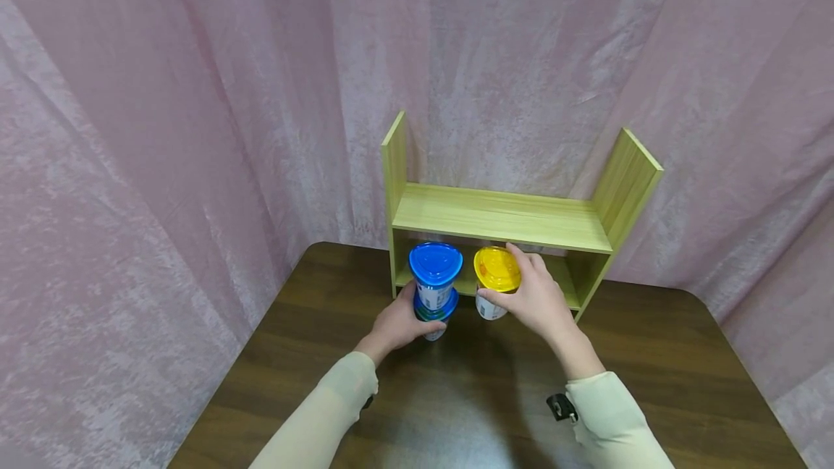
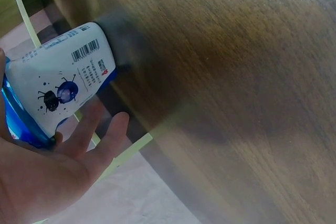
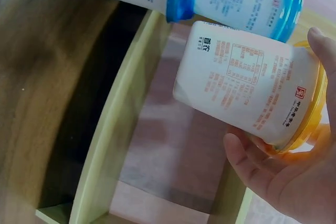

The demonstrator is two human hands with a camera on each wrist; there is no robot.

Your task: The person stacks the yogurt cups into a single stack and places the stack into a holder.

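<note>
So there's a dark wood table point(image 1: 456, 396) with a small light-green shelf point(image 1: 502, 217) at the back, pink curtain point(image 1: 163, 129) all around. Right in front of the shelf's lower opening: two blue-lidded cups point(image 1: 435, 282) stacked one on the other, and the left hand point(image 1: 396, 324) has its fingers wrapped around the bottom one. Just beside them, the right hand point(image 1: 537, 297) is curled around a yellow-lidded cup point(image 1: 496, 282), thumb and fingers clamped near the lid.
</note>
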